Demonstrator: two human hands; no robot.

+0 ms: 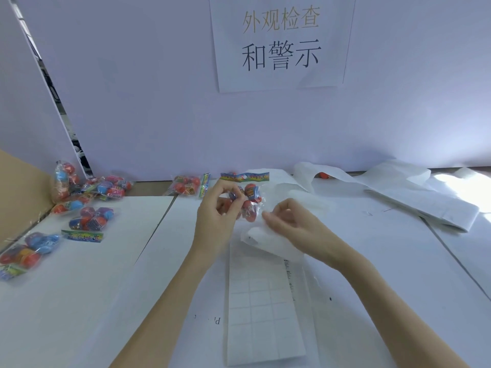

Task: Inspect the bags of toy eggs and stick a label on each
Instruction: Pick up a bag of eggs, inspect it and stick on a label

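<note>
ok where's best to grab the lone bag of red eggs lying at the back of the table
Probably by its striped header card, coming from the right. The bag lies flat on its side, with the card sticking out at its right end, flat and stiff, easy to pinch. The lumpy eggs under loose film would likely slip.

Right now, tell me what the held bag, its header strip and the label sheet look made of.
Bag: clear thin plastic film, glossy; the eggs show through and it crinkles with glints. Header strip: probably printed card or paper, colourful, with a hang hole. Label sheet: white matte paper, likely adhesive-backed; faint die-cut grid lines show. The left hand pinches the bag.
</note>
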